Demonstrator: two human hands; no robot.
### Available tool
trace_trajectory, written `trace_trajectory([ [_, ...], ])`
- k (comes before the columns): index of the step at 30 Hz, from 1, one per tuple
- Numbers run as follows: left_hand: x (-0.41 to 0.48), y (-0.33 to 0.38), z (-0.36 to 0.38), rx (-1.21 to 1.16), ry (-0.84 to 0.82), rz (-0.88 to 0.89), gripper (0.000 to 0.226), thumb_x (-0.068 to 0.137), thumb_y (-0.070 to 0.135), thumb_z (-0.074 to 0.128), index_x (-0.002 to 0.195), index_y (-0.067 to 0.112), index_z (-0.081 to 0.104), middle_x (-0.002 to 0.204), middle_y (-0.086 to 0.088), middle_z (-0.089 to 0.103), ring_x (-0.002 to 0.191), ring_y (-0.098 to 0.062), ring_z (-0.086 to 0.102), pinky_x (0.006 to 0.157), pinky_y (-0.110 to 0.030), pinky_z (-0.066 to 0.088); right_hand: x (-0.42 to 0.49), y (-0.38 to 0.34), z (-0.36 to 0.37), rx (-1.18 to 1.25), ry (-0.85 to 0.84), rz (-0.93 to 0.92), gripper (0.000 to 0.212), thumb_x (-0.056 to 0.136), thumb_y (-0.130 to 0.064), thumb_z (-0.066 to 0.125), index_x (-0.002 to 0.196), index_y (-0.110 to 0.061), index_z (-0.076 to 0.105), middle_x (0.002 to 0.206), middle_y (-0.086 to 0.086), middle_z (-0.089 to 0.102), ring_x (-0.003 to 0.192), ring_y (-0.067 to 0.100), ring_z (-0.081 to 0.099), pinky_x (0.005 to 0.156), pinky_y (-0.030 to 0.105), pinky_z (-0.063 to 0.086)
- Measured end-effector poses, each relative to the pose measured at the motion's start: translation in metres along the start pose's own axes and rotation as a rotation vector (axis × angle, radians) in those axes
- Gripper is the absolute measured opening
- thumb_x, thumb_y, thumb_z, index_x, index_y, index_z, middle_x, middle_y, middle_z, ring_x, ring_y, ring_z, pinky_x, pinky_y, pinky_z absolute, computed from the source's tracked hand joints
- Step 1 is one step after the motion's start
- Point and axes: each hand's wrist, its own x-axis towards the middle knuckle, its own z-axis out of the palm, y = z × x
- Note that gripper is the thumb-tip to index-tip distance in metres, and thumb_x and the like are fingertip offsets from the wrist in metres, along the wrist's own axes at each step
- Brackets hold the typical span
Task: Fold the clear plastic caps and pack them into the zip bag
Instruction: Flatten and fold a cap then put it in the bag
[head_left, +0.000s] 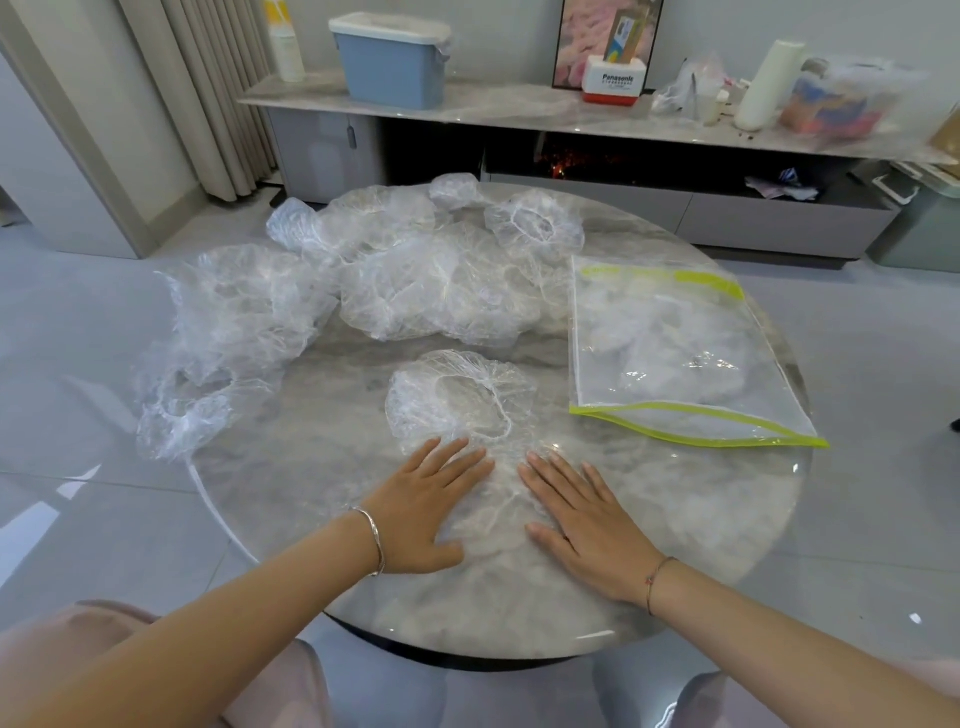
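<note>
Pressing with straight, released fingers, the left hand (427, 512) and right hand (584, 517) are flattening the near end of a clear plastic cap (462, 400) on the desk (322, 467). The cap is running toward 12 o'clock, and the zip bag (675, 358) is lying at 2 o'clock, nearer the right hand.

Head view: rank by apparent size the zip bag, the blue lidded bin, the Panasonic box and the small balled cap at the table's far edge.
1. zip bag
2. blue lidded bin, though it stands farther from the camera
3. Panasonic box and small balled cap look alike, so they are not ranked.
</note>
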Motion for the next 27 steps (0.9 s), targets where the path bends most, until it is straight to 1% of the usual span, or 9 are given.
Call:
trace_trajectory([
  [2,0.002,-0.004,0.000,0.105,0.051,0.037,0.082,0.064,0.052,0.058,0.134,0.013,0.042,0.127,-0.002,0.057,0.121,-0.026,0.052,0.107,-0.038,0.036,-0.002,-0.002,-0.004,0.048,0.036,0.001,0.074,0.085,-0.066,0.000,0.150,-0.030,-0.006,0.157,-0.015,-0.011,0.139,-0.002,-0.025,0.115,0.029,-0.018],
  [4,0.004,-0.003,-0.004,0.124,0.112,0.051,0.076,0.052,0.046,0.076,0.118,0.018,0.051,0.097,0.005,0.064,0.090,-0.017,0.063,0.083,-0.030,0.052,-0.005,-0.006,-0.010,0.067,0.166,-0.071,0.071,0.092,-0.065,0.018,0.151,-0.026,0.014,0.158,-0.009,0.012,0.144,0.002,-0.005,0.117,0.032,-0.007],
  [7,0.010,0.006,-0.010,0.184,0.146,0.087,0.047,0.041,0.035,0.083,0.083,0.023,0.065,0.065,0.008,0.057,0.061,-0.014,0.056,0.057,-0.022,0.047,-0.011,-0.011,-0.012,-0.001,0.364,-0.238,0.059,0.086,-0.056,0.049,0.134,-0.022,0.048,0.133,-0.004,0.050,0.126,0.011,0.039,0.113,0.036,0.018],
  [10,0.013,0.028,-0.011,0.230,0.142,0.165,0.032,0.044,0.048,0.076,0.064,0.025,0.065,0.049,0.010,0.050,0.051,-0.011,0.051,0.050,-0.020,0.037,-0.015,-0.013,-0.006,-0.061,0.465,-0.308,0.042,0.078,-0.045,0.062,0.112,-0.020,0.061,0.106,-0.003,0.059,0.099,0.014,0.052,0.100,0.029,0.031],
  [14,0.014,0.052,-0.006,0.064,0.204,0.158,0.062,0.065,0.077,0.045,0.092,0.026,0.064,0.075,0.013,0.058,0.068,-0.008,0.052,0.061,-0.021,0.038,-0.023,-0.002,0.001,-0.021,0.481,-0.220,0.025,0.068,-0.018,0.062,0.092,-0.020,0.070,0.088,-0.006,0.064,0.083,0.012,0.055,0.086,0.023,0.033],
  [18,0.017,0.046,0.000,-0.007,0.193,0.146,0.075,0.068,0.066,0.050,0.127,0.021,0.049,0.126,0.005,0.053,0.108,-0.014,0.041,0.097,-0.026,0.035,-0.031,0.006,-0.004,0.220,0.403,-0.115,0.028,0.073,-0.018,0.048,0.090,-0.021,0.070,0.092,-0.012,0.069,0.085,0.003,0.055,0.087,0.016,0.031],
  [21,0.024,0.037,0.004,-0.138,0.177,0.093,0.053,0.066,0.045,0.065,0.115,0.026,0.059,0.108,0.013,0.062,0.100,-0.010,0.040,0.090,-0.021,0.037,-0.036,0.007,-0.011,0.487,0.333,-0.027,0.020,0.076,-0.027,0.054,0.086,-0.020,0.070,0.088,-0.012,0.070,0.081,0.004,0.058,0.085,0.017,0.039],
  [23,0.027,0.037,0.001,-0.239,0.208,0.017,0.033,0.072,0.045,0.056,0.098,0.026,0.065,0.089,0.013,0.066,0.087,-0.007,0.040,0.079,-0.019,0.031,-0.037,0.006,-0.014,0.637,0.330,0.102,0.023,0.083,-0.030,0.057,0.084,-0.011,0.070,0.082,-0.003,0.071,0.077,0.008,0.061,0.079,0.022,0.047],
  [27,0.032,0.040,-0.003,-0.383,0.216,-0.240,0.048,0.081,0.060,0.039,0.080,0.018,0.063,0.065,0.010,0.046,0.071,-0.009,0.038,0.069,-0.023,0.027,-0.031,0.008,-0.017,0.903,0.297,0.345,0.017,0.088,-0.029,0.065,0.086,-0.014,0.070,0.076,-0.003,0.073,0.077,0.010,0.069,0.079,0.031,0.053],
])
